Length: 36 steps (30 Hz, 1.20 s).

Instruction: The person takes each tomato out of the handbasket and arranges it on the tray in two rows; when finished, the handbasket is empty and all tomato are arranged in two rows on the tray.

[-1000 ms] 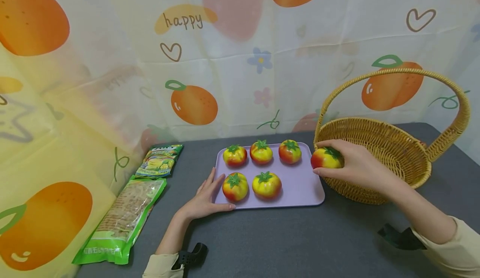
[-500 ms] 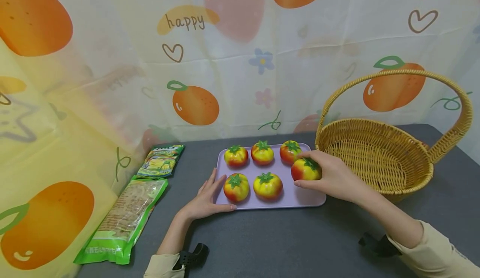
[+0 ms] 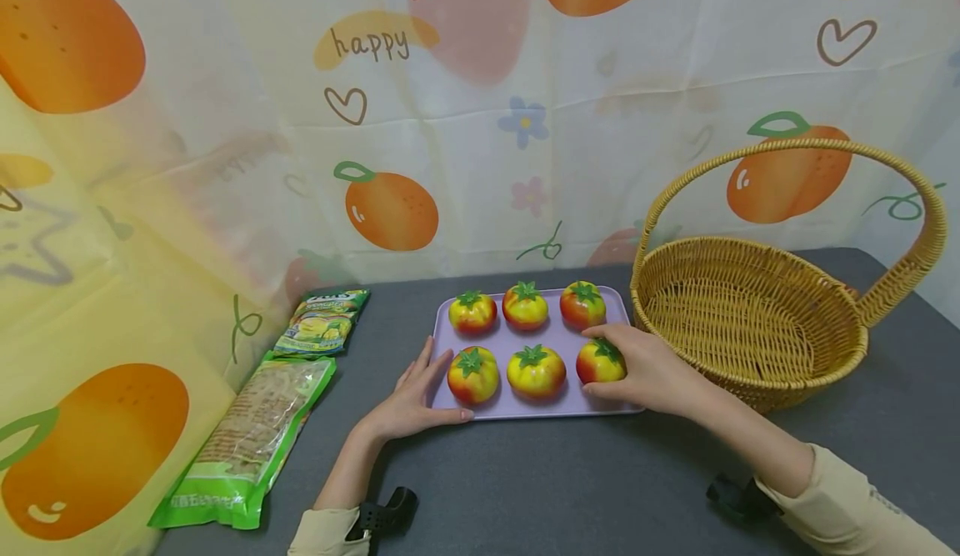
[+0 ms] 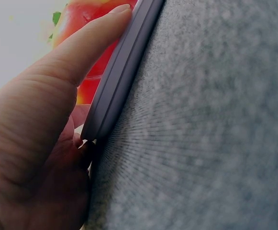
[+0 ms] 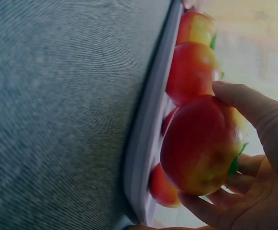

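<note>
A lilac tray [image 3: 495,411] lies on the grey table, bearing two rows of shiny red-and-yellow tomatoes with green star-shaped tops. My left hand [image 3: 405,402] rests against the tray's near-left corner, fingers along the left side and thumb on the front rim; the left wrist view shows the thumb [image 4: 81,50] reaching past the rim. At the front row's right end, my right hand [image 3: 660,373] holds a tomato [image 3: 600,362] between thumb and fingers. In the right wrist view that tomato [image 5: 201,143] appears over the tray; whether it touches the surface I cannot tell. Another tomato [image 3: 536,372] sits left of it.
A wicker basket [image 3: 750,314] with a tall arched handle stands right of the tray, close to my right hand. On the left lie a green-edged food bag [image 3: 243,439] and a smaller green packet [image 3: 321,323]. A fruit-printed cloth [image 3: 465,139] hangs behind.
My right hand has carried the tomato from the basket's near-left side leftward and down to the tray's front-right part. The left hand stays at the tray's corner.
</note>
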### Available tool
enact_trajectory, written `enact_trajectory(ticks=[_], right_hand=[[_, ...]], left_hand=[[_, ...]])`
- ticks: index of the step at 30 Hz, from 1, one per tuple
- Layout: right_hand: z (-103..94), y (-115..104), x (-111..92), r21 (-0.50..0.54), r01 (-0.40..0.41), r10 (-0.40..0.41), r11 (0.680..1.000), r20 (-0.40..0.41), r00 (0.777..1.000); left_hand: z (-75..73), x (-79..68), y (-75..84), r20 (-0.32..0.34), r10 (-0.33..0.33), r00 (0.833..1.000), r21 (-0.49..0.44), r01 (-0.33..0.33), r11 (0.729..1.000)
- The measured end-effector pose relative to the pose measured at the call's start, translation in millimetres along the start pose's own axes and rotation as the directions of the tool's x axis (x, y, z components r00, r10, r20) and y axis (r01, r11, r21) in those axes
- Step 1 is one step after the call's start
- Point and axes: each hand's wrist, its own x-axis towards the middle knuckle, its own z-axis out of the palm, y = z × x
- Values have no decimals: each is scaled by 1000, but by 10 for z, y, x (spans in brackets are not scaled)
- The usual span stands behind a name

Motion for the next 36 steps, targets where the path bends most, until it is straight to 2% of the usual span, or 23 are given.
enact_trajectory(ticks=[13,26,36], right_hand=[[121,54,23,3,22,-22,1000,14,1000],[151,44,24,2,19,-19,1000,29,999],[158,46,17,0,9,-9,1000,30,1000]], left_hand=[[0,2,0,6,12,1000,2,-12,1000],[7,10,2,-6,-12,1000,1,12,1000],[8,4,-13,-6,-6,1000,-6,6,1000]])
